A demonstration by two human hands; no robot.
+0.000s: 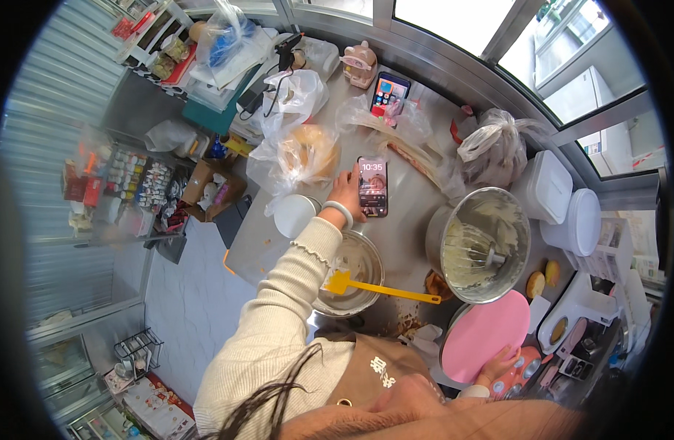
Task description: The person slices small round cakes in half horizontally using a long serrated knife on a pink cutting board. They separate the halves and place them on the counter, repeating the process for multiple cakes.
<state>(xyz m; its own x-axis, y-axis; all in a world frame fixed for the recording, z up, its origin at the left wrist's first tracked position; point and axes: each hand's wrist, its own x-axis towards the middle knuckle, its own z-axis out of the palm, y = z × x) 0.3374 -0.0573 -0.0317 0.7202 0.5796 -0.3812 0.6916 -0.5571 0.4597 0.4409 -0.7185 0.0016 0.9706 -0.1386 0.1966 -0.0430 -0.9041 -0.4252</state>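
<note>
My left hand point(346, 192), with a white band at the wrist, is at the left edge of a smartphone point(373, 190) with a lit screen. Its fingertips touch the phone's side; whether they grip it is not clear. Below the wrist is a metal bowl point(376, 258) with pale cream smeared inside, partly hidden by my sleeve. A yellow spatula point(392, 287) lies across the bowl, its blade coated with cream. At the lower right, my right hand point(499, 364) holds the rim of a pink round board point(485, 335), its fingers over the pink face.
A tall mixing bowl point(452, 242) holds a whisk attachment point(483, 256) and cream residue. White lidded tubs point(571, 220) and a white kitchen scale point(562, 313) stand to the right. Plastic bags point(491, 148), a round cake point(312, 148) in plastic and another phone point(391, 93) lie farther back.
</note>
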